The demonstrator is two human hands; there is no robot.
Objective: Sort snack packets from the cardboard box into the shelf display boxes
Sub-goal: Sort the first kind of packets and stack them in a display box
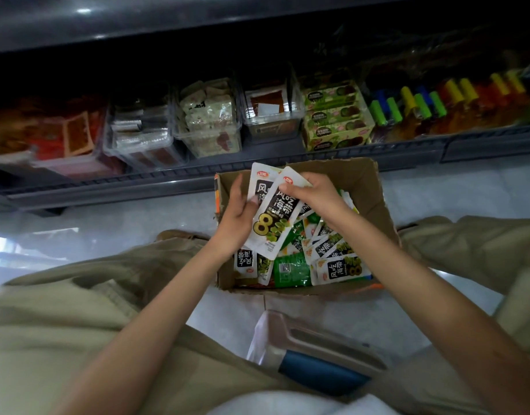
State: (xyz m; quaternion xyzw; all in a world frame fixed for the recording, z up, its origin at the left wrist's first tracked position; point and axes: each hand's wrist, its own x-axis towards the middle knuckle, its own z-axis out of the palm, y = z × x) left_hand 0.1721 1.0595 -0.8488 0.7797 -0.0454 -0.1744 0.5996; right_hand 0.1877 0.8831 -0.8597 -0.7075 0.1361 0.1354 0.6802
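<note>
The person sits on the tiled floor [156, 214] with the cardboard box [365, 187] between the knees, just in front of the low shelf [198, 175]. This likely keeps both the supply and the clear display boxes [210, 121] within easy reach.

Both hands are raised over the far left part of the box and share a small stack of white packets [274, 217]. The left hand [238, 217] cradles the stack from the left, fingers behind it and the thumb pressed on its front. It seems to serve as the collecting hand, keeping like packets together. The right hand [314, 193] pinches the top right corner of the front packet, probably to square it onto the stack.

The held packets are flat, glossy white sachets. Each has a red logo at the top, a black panel with large characters, and a big dark "8" with green food pieces lower down. At least two overlap, slightly fanned. They look light and slippery, which would explain the two-handed hold.

More loose packets [326, 250] of this kind lie jumbled in the box, mixed with a green packet [290, 269]. I cannot tell which display box is meant for them.
</note>
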